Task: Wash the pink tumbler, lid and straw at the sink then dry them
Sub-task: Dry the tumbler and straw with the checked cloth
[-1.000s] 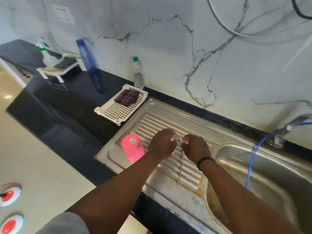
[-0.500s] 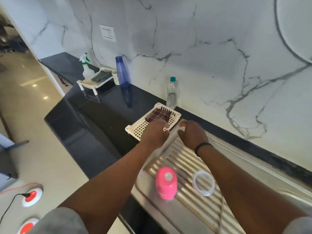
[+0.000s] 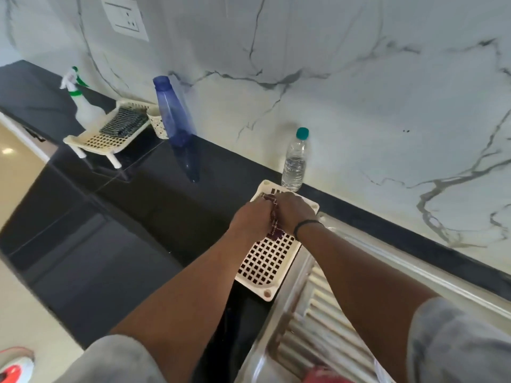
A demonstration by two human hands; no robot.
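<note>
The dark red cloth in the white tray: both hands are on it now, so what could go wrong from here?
Lifting the dark red cloth could drag the light white tray, which lies right beside the sink edge, and shift it. The left hand and right hand work just in front of the clear bottle; a wide pull might tip it.

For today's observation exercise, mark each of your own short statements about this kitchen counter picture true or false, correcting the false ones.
1. Both hands are on the dark checked cloth in the white perforated tray. True.
2. The left hand holds the straw. False: it grips the cloth.
3. A clear bottle with a teal cap stands by the wall behind the tray. True.
4. The blue bottle lies on its side. False: it stands upright.
5. The right hand has a dark wristband. True.
</note>
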